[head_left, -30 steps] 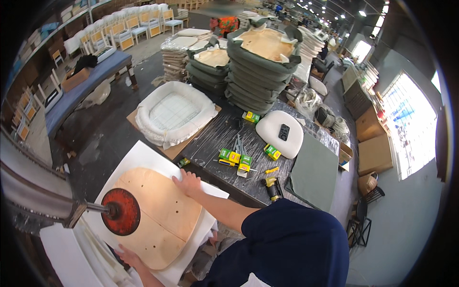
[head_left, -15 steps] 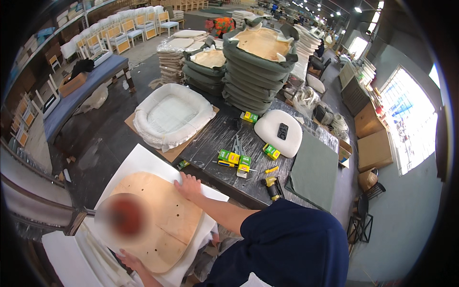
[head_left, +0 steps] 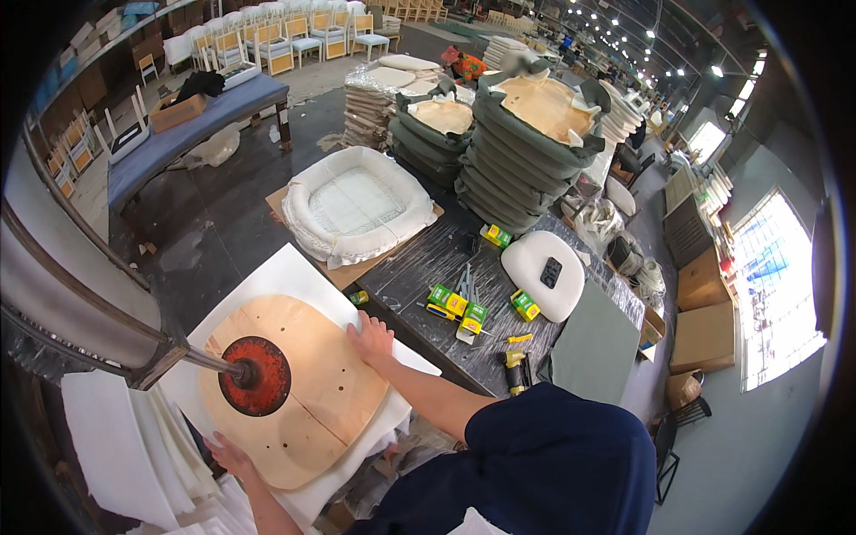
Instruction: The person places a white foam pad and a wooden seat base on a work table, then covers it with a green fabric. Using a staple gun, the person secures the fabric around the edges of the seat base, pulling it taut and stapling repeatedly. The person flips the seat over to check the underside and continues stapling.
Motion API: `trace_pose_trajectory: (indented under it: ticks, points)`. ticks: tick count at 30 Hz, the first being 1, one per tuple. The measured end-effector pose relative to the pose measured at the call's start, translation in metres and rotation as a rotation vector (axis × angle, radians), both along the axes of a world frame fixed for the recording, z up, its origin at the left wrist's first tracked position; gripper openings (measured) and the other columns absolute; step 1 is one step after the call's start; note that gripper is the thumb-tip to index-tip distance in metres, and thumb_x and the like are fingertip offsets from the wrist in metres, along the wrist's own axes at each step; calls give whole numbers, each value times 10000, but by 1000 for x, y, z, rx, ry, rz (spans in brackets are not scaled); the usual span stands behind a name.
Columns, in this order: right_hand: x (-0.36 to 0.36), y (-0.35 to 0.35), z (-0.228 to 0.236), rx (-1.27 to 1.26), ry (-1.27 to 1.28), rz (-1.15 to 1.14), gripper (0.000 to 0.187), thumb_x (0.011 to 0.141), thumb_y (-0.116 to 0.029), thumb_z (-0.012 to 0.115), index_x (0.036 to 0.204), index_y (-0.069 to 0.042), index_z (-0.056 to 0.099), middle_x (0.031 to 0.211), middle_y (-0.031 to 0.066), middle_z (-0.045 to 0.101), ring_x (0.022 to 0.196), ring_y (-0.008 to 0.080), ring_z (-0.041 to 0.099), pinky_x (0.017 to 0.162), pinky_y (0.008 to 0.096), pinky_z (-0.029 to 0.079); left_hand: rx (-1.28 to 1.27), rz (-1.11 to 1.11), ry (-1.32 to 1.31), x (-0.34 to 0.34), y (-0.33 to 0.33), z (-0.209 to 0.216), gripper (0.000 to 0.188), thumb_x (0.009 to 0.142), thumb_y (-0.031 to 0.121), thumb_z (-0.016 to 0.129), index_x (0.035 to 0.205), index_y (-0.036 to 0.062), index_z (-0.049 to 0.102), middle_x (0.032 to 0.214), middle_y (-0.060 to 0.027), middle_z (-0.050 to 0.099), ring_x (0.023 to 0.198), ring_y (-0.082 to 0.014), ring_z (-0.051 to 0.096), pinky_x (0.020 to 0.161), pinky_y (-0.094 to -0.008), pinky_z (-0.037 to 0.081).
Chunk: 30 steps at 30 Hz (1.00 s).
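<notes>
A pale plywood seat board [head_left: 321, 374] with rounded corners and several small holes lies on a white foam sheet [head_left: 254, 281]. A red round press plate [head_left: 278, 374] on a metal rod [head_left: 209, 358] sits over the board's left part; the view does not settle whether it presses on the wood. My right hand [head_left: 371, 341] lies at the board's far right edge, fingers stretched out. At the near left edge, my left hand [head_left: 234, 456] touches the board's rim with its fingers apart. Part of each hand's underside is hidden.
A dark worktable [head_left: 401, 290] carries a white padded seat shell [head_left: 357, 205], a white cushion [head_left: 526, 259], green-yellow boxes [head_left: 526, 306], a yellow-black air tool [head_left: 515, 370] and grey-green fabric [head_left: 593, 343]. Stacked grey-green covered seats [head_left: 513, 169] stand behind. White sheets [head_left: 116, 446] hang at lower left.
The view has turned, so most things sit farther right. The red press plate, blurred before, now shows sharply. Both hands stay at the board's edges.
</notes>
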State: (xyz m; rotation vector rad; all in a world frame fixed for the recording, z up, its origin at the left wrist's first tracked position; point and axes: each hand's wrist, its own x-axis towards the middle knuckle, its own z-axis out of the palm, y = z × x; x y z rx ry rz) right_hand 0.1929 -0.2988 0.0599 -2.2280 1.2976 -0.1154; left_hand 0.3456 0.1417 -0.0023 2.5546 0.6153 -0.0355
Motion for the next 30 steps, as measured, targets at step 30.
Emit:
trace_pose_trajectory:
  ticks: [30]
  points:
    - [3, 3, -6, 3, 45, -21, 635, 985, -519, 485, 1508, -159, 464, 1381, 152, 597, 1303, 351, 537, 1068, 559, 381, -27, 17, -12, -9, -10, 18, 664, 1042, 603, 353, 1597, 239, 319, 1535, -182, 465, 1350, -431, 487, 1088, -616, 366]
